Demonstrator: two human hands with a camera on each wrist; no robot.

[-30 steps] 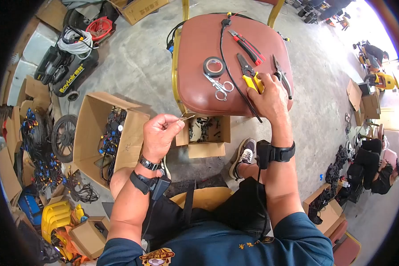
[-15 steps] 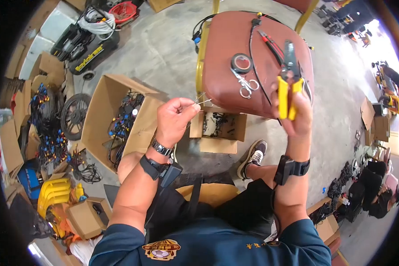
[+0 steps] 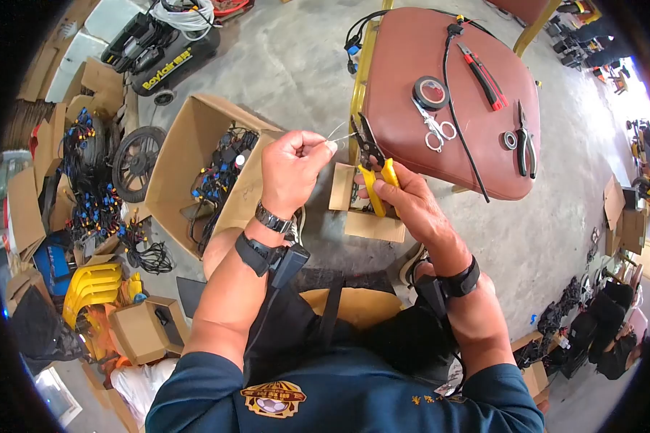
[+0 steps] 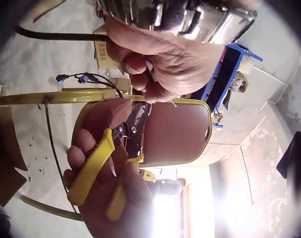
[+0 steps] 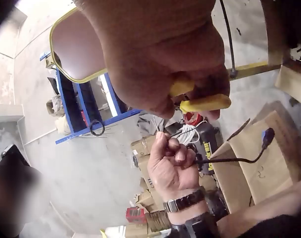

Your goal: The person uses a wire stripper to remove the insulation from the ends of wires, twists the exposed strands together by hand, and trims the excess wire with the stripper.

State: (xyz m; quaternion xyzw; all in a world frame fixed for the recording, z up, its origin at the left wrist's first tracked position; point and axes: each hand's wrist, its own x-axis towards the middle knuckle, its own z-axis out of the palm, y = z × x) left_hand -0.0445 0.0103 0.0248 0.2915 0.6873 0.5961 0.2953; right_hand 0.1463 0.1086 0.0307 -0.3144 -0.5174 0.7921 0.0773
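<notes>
My left hand (image 3: 294,167) pinches thin bare-ended wires (image 3: 337,138) between thumb and fingertips. In the right wrist view a black cable (image 5: 225,160) with a blue-tipped connector (image 5: 267,136) runs from that same hand. My right hand (image 3: 410,204) grips yellow-handled wire strippers (image 3: 376,189), their dark jaws pointing up beside the wire ends, handles slightly spread. Seen from the left wrist, the yellow handles (image 4: 93,168) lie across the right palm, below the left fingertips. Both hands are held in the air at the near left corner of the brown chair seat (image 3: 404,79).
On the seat lie black tape (image 3: 430,94), scissors (image 3: 436,133), a red utility knife (image 3: 484,76), pliers (image 3: 524,141), a small ring (image 3: 510,140) and a black cable (image 3: 458,101). A large carton (image 3: 184,137) of cables stands left; a smaller box (image 3: 374,225) sits below the hands.
My right hand has lifted the wire strippers off the chair seat and brought them left to the wires. The left hand keeps its pinch. The head view has shifted, so the chair appears further right.
</notes>
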